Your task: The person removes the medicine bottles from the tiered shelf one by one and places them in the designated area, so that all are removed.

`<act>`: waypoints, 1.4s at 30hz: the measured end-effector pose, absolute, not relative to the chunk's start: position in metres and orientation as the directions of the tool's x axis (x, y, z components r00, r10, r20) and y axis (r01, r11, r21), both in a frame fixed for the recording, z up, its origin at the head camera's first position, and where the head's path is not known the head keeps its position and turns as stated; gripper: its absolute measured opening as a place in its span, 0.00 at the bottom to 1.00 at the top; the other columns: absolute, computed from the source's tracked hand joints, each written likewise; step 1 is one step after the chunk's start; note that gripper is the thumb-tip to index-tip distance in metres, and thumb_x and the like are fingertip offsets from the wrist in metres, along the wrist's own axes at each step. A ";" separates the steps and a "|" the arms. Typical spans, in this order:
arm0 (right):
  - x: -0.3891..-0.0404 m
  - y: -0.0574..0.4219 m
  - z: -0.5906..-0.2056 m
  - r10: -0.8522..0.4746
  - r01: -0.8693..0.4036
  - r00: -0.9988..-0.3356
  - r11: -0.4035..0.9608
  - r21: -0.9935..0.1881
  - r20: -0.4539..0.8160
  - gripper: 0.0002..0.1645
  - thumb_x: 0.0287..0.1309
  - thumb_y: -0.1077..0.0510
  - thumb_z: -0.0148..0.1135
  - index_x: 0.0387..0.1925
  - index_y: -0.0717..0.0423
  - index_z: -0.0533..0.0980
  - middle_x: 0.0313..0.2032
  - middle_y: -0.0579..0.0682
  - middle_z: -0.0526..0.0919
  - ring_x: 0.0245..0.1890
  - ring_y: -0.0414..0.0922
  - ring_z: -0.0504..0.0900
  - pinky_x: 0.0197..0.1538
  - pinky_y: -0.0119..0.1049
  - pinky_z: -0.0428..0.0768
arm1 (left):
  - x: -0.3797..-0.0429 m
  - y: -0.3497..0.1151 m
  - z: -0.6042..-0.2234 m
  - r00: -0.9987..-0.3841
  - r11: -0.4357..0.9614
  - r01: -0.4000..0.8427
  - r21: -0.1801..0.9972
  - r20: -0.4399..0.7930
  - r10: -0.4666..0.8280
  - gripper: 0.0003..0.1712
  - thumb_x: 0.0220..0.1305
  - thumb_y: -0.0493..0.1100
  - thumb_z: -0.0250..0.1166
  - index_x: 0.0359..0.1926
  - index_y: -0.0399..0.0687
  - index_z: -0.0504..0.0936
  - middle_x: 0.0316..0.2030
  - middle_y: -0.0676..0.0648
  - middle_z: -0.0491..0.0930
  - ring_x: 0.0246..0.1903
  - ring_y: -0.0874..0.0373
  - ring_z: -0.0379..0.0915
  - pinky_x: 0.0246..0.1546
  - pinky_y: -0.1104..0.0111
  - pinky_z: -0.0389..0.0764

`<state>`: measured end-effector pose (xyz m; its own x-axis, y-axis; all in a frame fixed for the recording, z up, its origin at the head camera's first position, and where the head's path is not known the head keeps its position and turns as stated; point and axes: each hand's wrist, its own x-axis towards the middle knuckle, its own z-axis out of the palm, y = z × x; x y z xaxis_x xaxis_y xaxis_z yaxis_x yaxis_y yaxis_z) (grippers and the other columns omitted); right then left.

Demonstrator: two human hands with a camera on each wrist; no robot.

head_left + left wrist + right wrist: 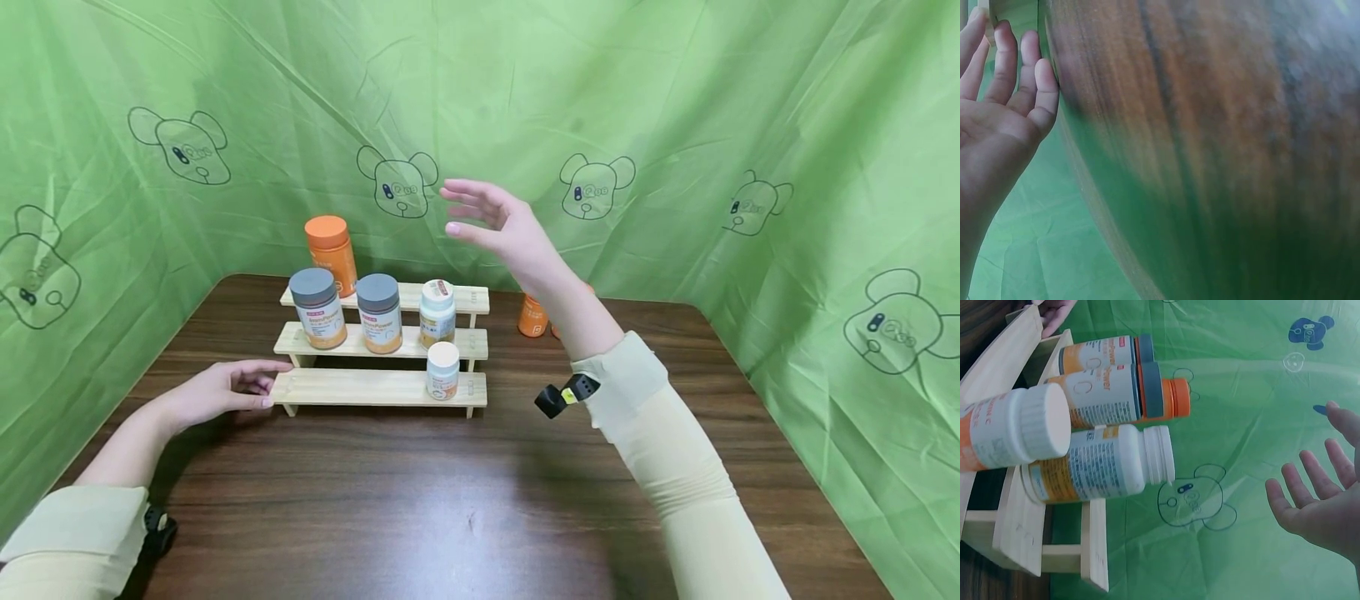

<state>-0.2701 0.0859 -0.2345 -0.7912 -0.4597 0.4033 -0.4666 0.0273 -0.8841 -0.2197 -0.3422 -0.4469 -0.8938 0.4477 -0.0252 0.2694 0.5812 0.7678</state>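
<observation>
A three-step wooden display rack (352, 387) stands on the table. My left hand (217, 390) is at the left end of its lowest step, thumb at the front edge and index finger behind, pinching the board. My right hand (498, 225) is raised in the air above and right of the rack, fingers apart and holding nothing. An orange bottle (332, 254) stands on the top step. The middle step bears two grey-lidded jars (318, 310) and a white-capped bottle (437, 315). On the lowest step's right part is a small white bottle (443, 371).
Orange bottles (533, 317) stand on the table right of the rack, partly hidden behind my right forearm. Green cloth (480, 92) with printed bear heads hangs around the back and sides of the brown wooden table (420, 500).
</observation>
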 end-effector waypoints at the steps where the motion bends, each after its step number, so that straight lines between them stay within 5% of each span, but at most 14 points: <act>1: -0.270 0.084 -0.234 -0.467 -0.466 -0.788 0.027 -0.884 0.401 0.32 0.55 0.60 0.66 0.62 0.48 0.69 0.61 0.46 0.73 0.60 0.43 0.71 0.59 0.42 0.70 | -0.220 -0.342 -0.447 -0.894 0.581 0.268 0.769 -0.026 0.446 0.33 0.58 0.44 0.67 0.64 0.43 0.69 0.40 0.47 0.80 0.40 0.67 0.74 0.40 0.75 0.72; 18: -0.273 0.037 -0.231 -0.522 -0.434 -0.780 0.057 -0.899 0.344 0.34 0.53 0.60 0.69 0.62 0.44 0.70 0.59 0.38 0.73 0.58 0.37 0.71 0.57 0.35 0.71 | -0.219 -0.340 -0.445 -0.898 0.585 0.266 0.766 -0.024 0.440 0.33 0.57 0.44 0.68 0.63 0.44 0.70 0.40 0.47 0.80 0.40 0.67 0.74 0.40 0.75 0.72; 42: -0.297 -0.016 -0.257 -0.499 -0.321 -0.840 0.139 -0.937 0.214 0.39 0.51 0.54 0.70 0.64 0.36 0.66 0.63 0.34 0.67 0.63 0.39 0.66 0.62 0.40 0.67 | -0.219 -0.342 -0.447 -0.900 0.593 0.257 0.763 -0.034 0.434 0.33 0.58 0.45 0.68 0.64 0.45 0.70 0.40 0.47 0.80 0.40 0.67 0.74 0.40 0.75 0.72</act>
<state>-0.2971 -0.0157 -0.2567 -0.8398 -0.4989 0.2143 -0.3214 0.1386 -0.9368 -0.2187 -0.3423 -0.4466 -0.9003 0.4339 -0.0343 0.2566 0.5927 0.7634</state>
